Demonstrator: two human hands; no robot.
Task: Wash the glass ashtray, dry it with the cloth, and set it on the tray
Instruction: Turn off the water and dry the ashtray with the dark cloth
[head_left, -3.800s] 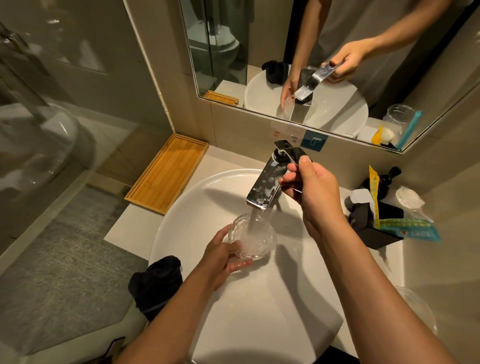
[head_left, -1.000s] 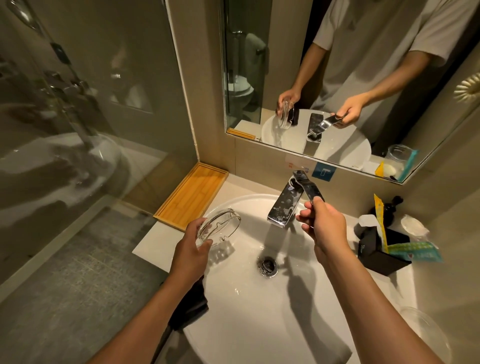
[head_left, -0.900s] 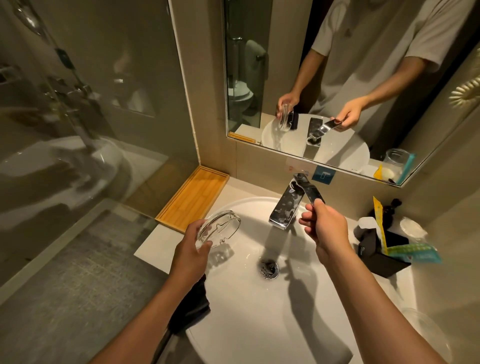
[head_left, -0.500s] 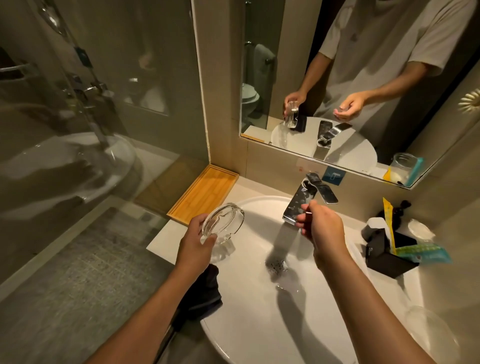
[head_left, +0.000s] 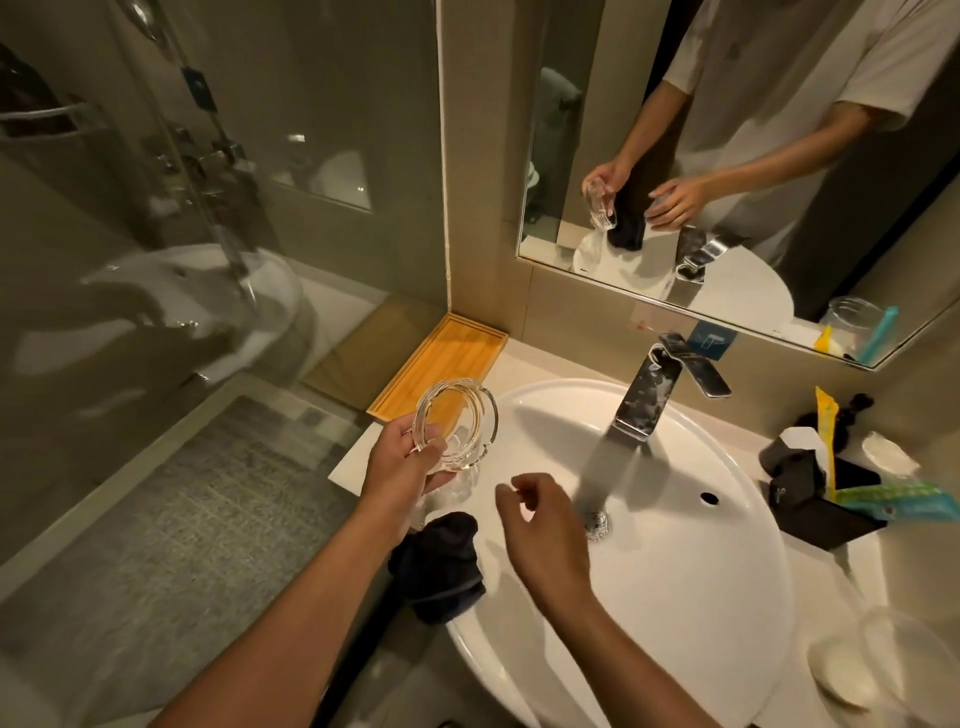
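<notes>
- Head view, only one camera.
- Left hand (head_left: 402, 460) gripped the glass ashtray (head_left: 456, 425), fingers and thumb closed on its near rim. Ashtray was tilted up on edge, open face toward the camera, held in the air.
- Ashtray sat above the left edge of the white sink (head_left: 717, 571), just right of and above the left hand. Not touching basin or counter.
- Right hand (head_left: 540, 525) was empty, fingers loosely curled, half open, hovering over the basin. Nothing in it.
- Dark cloth (head_left: 441, 566) lay bunched on the sink's left rim, just below the left hand and just left of the right wrist. Neither hand touched it.
- Bamboo tray (head_left: 441, 358) sat on the counter beyond the left hand, against the wall corner, nothing on it. Part of it showed through the ashtray glass.
- Chrome faucet (head_left: 649, 395) stood beyond the right hand, well apart from it, no water stream visible. Drain (head_left: 597, 522) was just right of the right hand.
- Black holder with packets (head_left: 810, 499) was far right of the right hand on the counter.
- Mirror (head_left: 727, 156) above showed the same: one hand on the ashtray, the other open and empty.
</notes>
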